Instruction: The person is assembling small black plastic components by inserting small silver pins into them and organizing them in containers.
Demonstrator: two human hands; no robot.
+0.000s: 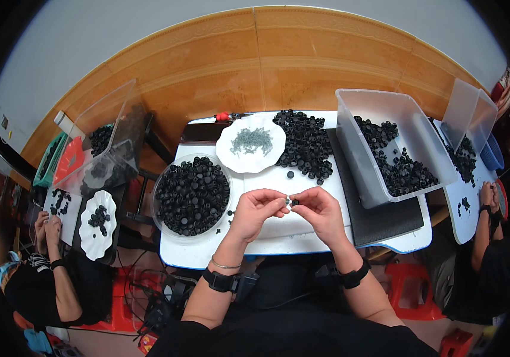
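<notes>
Over the white table, my left hand point(259, 209) and my right hand point(321, 213) meet with fingertips pinched. Between them sits a small black part point(294, 203), held by my right thumb and forefinger. My left fingertips close on a tiny pale piece at its side, too small to make out. Just beyond, a white scalloped plate point(226, 152) carries a heap of small grey-green pieces point(251, 141). Left of my hands stands a clear round tub point(157, 208) full of black caps point(192, 193). More black caps point(303, 143) are piled behind the plate's right side.
A translucent bin point(356, 154) with black parts stands on a black mat point(380, 223) at right. A red-handled tool point(223, 116) lies at the back. Co-workers' hands point(52, 229) are busy at left, others point(488, 196) at right. Red stools point(408, 285) stand below.
</notes>
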